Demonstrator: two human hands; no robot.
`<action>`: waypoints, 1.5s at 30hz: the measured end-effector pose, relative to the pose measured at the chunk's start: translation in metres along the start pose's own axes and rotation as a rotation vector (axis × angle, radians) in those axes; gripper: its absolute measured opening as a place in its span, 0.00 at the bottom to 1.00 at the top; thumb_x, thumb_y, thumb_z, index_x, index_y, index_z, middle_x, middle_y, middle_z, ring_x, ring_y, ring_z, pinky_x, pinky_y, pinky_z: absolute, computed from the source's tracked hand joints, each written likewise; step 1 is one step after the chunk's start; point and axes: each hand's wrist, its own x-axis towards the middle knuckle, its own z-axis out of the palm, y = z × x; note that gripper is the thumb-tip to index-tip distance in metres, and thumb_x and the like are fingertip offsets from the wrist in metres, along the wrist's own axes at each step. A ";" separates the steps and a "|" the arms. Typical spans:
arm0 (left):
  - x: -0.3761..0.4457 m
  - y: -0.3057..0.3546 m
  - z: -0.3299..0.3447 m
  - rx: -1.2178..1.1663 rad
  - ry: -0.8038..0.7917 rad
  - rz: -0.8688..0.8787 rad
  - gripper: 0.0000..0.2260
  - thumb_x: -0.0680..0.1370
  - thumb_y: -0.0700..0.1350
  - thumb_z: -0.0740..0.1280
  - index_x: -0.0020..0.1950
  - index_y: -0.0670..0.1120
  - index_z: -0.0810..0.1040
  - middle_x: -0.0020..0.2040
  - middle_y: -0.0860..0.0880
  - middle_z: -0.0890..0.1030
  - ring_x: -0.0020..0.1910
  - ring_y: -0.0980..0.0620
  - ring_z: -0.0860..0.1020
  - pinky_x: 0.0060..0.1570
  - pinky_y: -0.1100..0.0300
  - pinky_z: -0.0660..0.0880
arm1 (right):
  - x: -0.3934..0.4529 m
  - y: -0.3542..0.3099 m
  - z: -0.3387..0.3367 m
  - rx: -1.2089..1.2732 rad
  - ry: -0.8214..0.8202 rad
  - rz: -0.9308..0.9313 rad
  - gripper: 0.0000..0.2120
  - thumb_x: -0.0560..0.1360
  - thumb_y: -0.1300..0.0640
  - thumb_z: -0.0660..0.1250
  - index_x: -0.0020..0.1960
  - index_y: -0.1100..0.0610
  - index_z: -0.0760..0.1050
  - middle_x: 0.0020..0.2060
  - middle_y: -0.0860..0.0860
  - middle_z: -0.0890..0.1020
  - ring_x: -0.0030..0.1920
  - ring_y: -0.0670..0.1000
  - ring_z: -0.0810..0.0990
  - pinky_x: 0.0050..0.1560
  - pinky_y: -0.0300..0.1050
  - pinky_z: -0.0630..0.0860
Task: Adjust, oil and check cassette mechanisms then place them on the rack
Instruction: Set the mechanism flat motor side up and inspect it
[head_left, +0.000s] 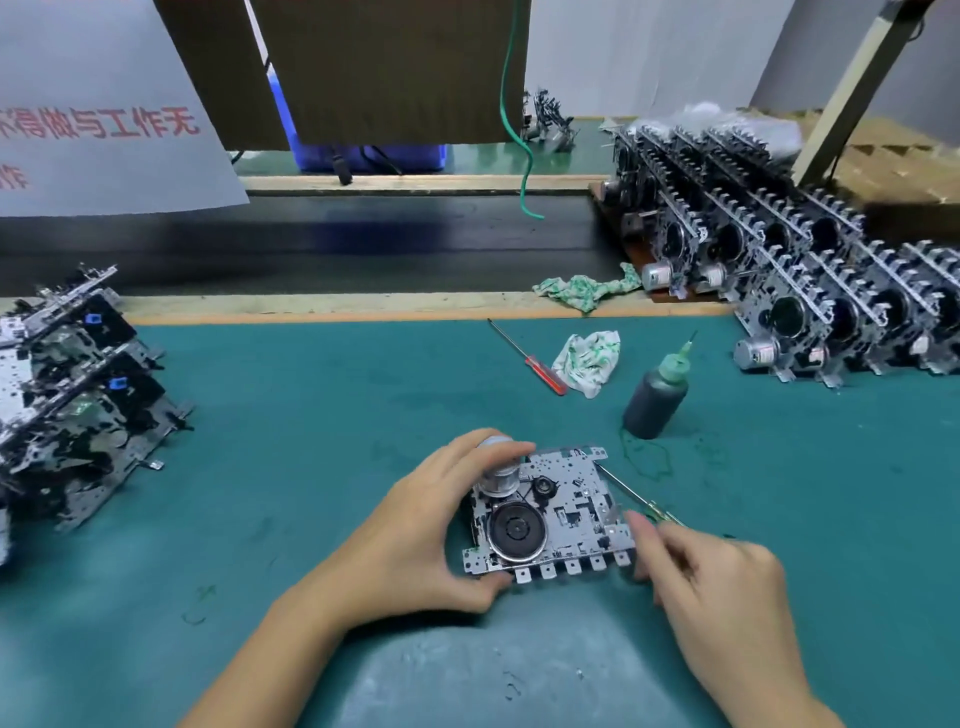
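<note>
While your left hand (415, 525) grips the cassette mechanism (550, 512) lying on the green mat (311, 415), your right hand (711, 587) pinches a screwdriver (631, 498) against the mechanism's right edge, near the oil bottle (655, 397).

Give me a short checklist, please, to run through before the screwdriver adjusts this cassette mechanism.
1. Cassette mechanism steadied by left hand: ok.
2. Green-handled screwdriver held in right hand: ok.
3. Screwdriver tip seated in a screw: cannot tell, too small.
4. Oil bottle upright and near: ok.
5. Rag at hand for wiping: ok.
6. Free slot among the racked mechanisms: cannot tell.
</note>
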 end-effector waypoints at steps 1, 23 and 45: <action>0.000 -0.001 -0.002 -0.032 -0.031 -0.005 0.40 0.64 0.48 0.74 0.72 0.63 0.59 0.69 0.63 0.63 0.71 0.57 0.63 0.68 0.67 0.60 | 0.000 0.001 -0.002 0.006 0.030 0.005 0.31 0.71 0.33 0.51 0.25 0.57 0.71 0.18 0.52 0.70 0.25 0.56 0.70 0.35 0.47 0.68; -0.004 -0.014 0.005 -0.122 -0.045 -0.144 0.53 0.57 0.60 0.81 0.72 0.72 0.49 0.70 0.74 0.58 0.71 0.68 0.59 0.64 0.76 0.57 | 0.004 0.004 0.000 0.106 -0.036 0.007 0.32 0.72 0.34 0.51 0.27 0.61 0.67 0.22 0.57 0.67 0.26 0.57 0.64 0.33 0.50 0.67; -0.004 -0.007 0.005 -0.228 0.114 -0.174 0.57 0.55 0.64 0.79 0.74 0.66 0.47 0.73 0.65 0.60 0.71 0.66 0.61 0.67 0.71 0.60 | 0.075 -0.038 -0.019 -0.398 -0.575 -0.522 0.38 0.57 0.35 0.72 0.63 0.47 0.68 0.52 0.42 0.79 0.51 0.48 0.78 0.48 0.43 0.72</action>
